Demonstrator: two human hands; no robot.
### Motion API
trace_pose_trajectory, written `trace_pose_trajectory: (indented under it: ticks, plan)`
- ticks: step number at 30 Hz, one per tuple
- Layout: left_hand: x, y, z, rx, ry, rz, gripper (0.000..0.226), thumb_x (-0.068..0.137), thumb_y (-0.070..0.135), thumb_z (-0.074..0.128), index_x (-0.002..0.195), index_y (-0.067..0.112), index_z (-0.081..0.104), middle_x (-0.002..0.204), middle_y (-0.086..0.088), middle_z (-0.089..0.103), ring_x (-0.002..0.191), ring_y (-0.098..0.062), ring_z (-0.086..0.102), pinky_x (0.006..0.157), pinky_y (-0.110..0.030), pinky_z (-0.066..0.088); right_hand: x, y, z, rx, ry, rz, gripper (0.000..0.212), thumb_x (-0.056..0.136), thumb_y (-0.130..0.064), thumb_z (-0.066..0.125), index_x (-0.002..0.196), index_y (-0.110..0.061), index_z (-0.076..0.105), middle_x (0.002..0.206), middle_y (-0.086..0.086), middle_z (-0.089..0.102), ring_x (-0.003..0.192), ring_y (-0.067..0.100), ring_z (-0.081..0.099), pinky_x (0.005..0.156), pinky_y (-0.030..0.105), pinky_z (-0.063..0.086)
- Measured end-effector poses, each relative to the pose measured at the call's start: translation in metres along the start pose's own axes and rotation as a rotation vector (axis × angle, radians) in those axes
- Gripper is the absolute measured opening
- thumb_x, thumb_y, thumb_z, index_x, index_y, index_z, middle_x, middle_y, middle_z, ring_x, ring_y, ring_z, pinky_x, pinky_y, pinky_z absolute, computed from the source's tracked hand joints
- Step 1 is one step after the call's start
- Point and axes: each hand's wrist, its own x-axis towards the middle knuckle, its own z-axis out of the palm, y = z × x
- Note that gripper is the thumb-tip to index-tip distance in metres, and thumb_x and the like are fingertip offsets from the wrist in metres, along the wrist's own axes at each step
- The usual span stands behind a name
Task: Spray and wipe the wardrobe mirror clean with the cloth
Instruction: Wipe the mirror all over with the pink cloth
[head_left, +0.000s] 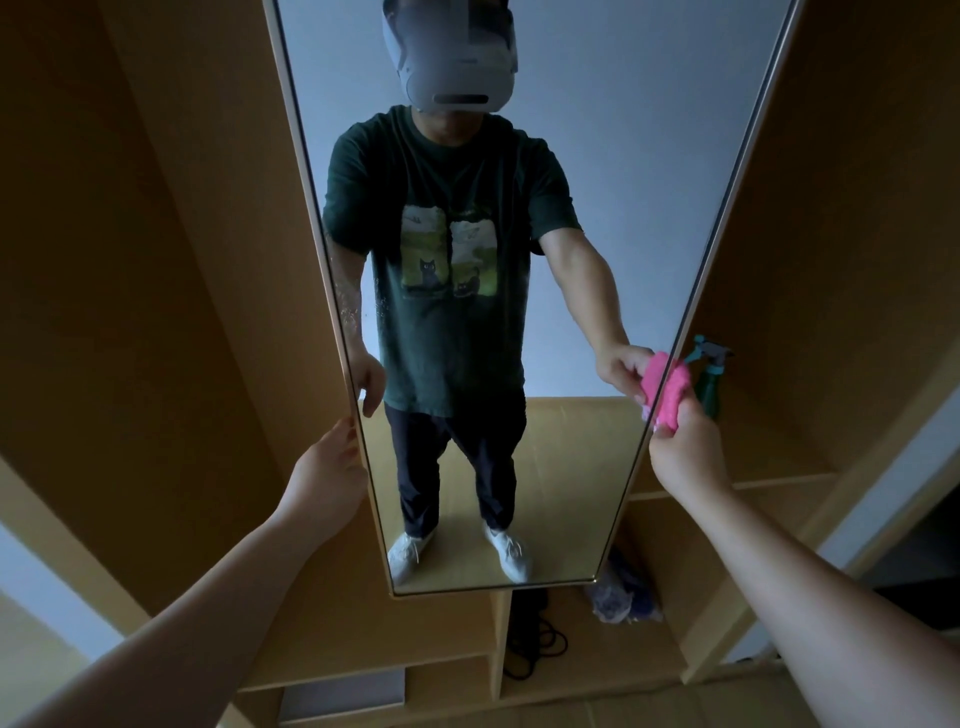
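Mirror (597, 156) looks sprayed; the wiping has hardly begun.
It's dead ahead on the wardrobe, droplets (358, 306) speckling its left side, unwiped. My right hand (685, 452) grips the pink cloth (670, 395) at the right frame, and my left hand (332, 462) rests relaxed-fingered on the left edge. The spray bottle (709, 379) is on the shelf beyond.

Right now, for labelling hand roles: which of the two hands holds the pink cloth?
The right hand, gripping the pink cloth at the mirror's right edge. The left hand holds no cloth; it only touches the mirror's left edge.
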Motion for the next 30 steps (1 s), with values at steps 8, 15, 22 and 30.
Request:
trace_pose_trajectory:
  ticks: [8, 15, 22, 30]
  plan:
    - [-0.005, 0.004, 0.005, -0.032, 0.007, 0.008, 0.052, 0.088, -0.010, 0.041, 0.128, 0.020, 0.051, 0.085, 0.013, 0.062, 0.067, 0.012, 0.061, 0.045, -0.006, 0.042, -0.001, 0.015, 0.012, -0.016, 0.029, 0.027, 0.036, 0.090, -0.001, 0.056, 0.126, -0.008, 0.055, 0.102, 0.008, 0.066, 0.080, 0.014, 0.054, 0.055, 0.012, 0.034]
    - [-0.014, 0.001, 0.002, 0.009, -0.031, 0.043, 0.072, 0.088, -0.005, 0.037, 0.139, 0.046, 0.038, 0.097, 0.022, 0.060, 0.068, 0.007, 0.062, 0.046, -0.007, 0.043, -0.002, 0.026, 0.023, -0.011, 0.034, 0.064, 0.029, 0.090, -0.001, 0.057, 0.118, -0.006, 0.055, 0.100, 0.007, 0.065, 0.079, 0.015, 0.056, 0.054, 0.013, 0.036]
    - [-0.021, 0.003, 0.004, 0.012, -0.035, 0.035, 0.087, 0.084, -0.007, 0.037, 0.134, 0.062, 0.028, 0.092, 0.035, 0.059, 0.081, 0.019, 0.057, 0.051, -0.003, 0.042, -0.007, 0.037, 0.036, 0.022, 0.028, 0.095, 0.032, 0.088, 0.002, 0.058, 0.118, -0.006, 0.053, 0.104, 0.010, 0.066, 0.089, 0.023, 0.064, 0.067, 0.027, 0.046]
    - [-0.021, -0.002, 0.011, -0.032, 0.005, 0.008, 0.085, 0.082, -0.013, 0.037, 0.146, 0.043, 0.030, 0.093, 0.024, 0.058, 0.080, 0.018, 0.058, 0.052, 0.000, 0.041, -0.014, 0.050, 0.045, -0.001, 0.005, 0.110, 0.028, 0.089, 0.000, 0.057, 0.116, -0.005, 0.050, 0.103, 0.015, 0.064, 0.089, 0.031, 0.064, 0.069, 0.036, 0.053]
